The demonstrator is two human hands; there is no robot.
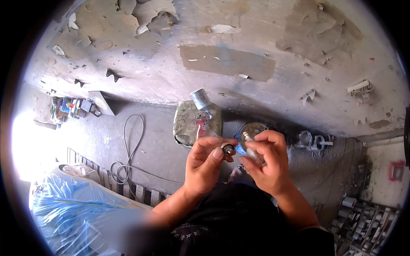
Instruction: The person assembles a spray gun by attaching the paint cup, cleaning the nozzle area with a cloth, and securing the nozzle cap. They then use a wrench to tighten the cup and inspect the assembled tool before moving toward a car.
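My left hand (204,164) holds a small round metal part (228,149) with a dark rim between thumb and fingers, its open face showing. Close beside it, my right hand (270,161) is closed on a pale, whitish piece (255,154) that looks crumpled; whether it is cloth or paper I cannot tell. The two hands are slightly apart at chest height. Beyond them stands a worn, stained block-like stand (183,117), with a silver can (200,99) tilted at its far edge and a red-and-white item (202,122) on top. Behind my right fingers is a blue bucket (239,145).
A peeling wall (141,55) runs along the far side. A grey hose (126,166) lies looped on the floor at left, near a blue plastic-covered object (81,209). Round metal parts (305,139) lie at right; a rack of parts (367,224) stands lower right.
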